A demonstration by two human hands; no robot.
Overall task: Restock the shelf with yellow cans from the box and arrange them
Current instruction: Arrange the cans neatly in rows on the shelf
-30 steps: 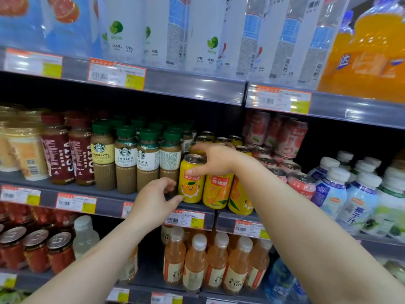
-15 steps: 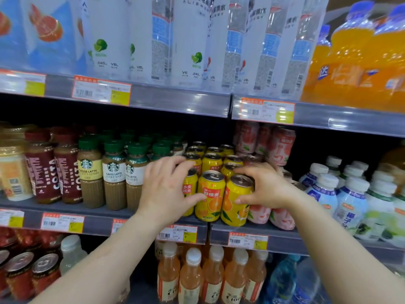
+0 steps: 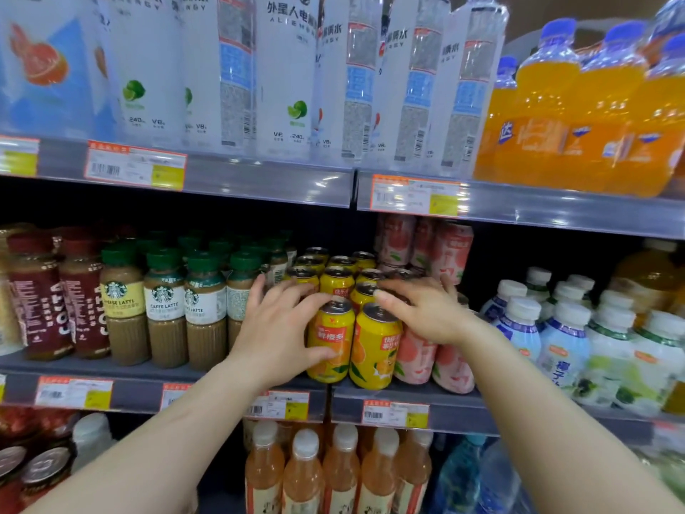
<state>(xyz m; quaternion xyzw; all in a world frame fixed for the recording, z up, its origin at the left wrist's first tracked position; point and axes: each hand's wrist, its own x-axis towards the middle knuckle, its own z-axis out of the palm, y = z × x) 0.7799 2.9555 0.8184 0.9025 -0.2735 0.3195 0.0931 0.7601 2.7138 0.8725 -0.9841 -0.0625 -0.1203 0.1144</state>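
Note:
Several yellow cans [image 3: 335, 281] stand in rows on the middle shelf [image 3: 407, 393]. My left hand [image 3: 281, 328] covers the front left of the group. Its thumb lies across the face of a front yellow can [image 3: 331, 337] and its index finger reaches that can's top rim. My right hand [image 3: 426, 313] lies with fairly straight fingers over the top of the neighbouring front yellow can [image 3: 374, 350], its palm above the pink cans. Whatever stands under my left palm is hidden. The box is out of view.
Pink cans [image 3: 450, 359] stand right of the yellow ones, green-capped coffee bottles [image 3: 165, 309] left of them. White-capped bottles [image 3: 563, 343] fill the right side. The upper shelf edge [image 3: 259, 179] hangs above; orange-drink bottles [image 3: 344, 473] stand on the shelf below.
Both hands have closed in on the front yellow cans: the right hand slid from their right side onto the can tops, and the left thumb came across the front can.

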